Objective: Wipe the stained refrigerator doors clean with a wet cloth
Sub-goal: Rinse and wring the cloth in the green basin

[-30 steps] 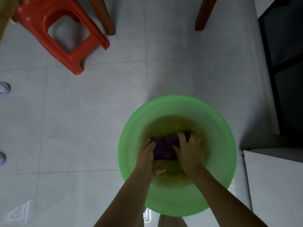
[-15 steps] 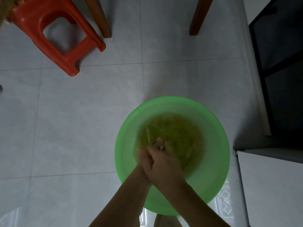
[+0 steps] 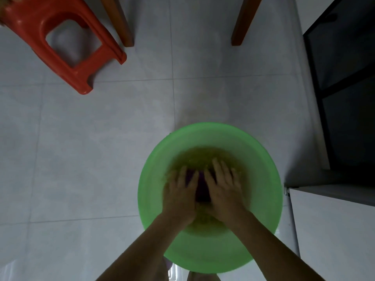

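Note:
A green plastic basin [image 3: 263, 159] stands on the tiled floor, holding murky yellowish water. A purple cloth [image 3: 200, 185] lies under the water in the middle of the basin, mostly covered by my hands. My left hand [image 3: 179, 191] presses on the cloth's left part with fingers spread flat. Beside it, my right hand [image 3: 224, 185] presses on the right part, fingers straight and splayed. Only a narrow strip of cloth shows between the two hands.
An orange plastic stool [image 3: 60, 39] stands at the upper left. Two brown wooden legs [image 3: 121, 23] [image 3: 243, 21] rise at the top. A dark cabinet [image 3: 349, 88] lines the right side, with a white appliance [image 3: 334, 236] below it.
Half a second ago both hands were clasped together over the water, bunching the cloth. Now they have parted and lie flat, pressing the cloth down in the water.

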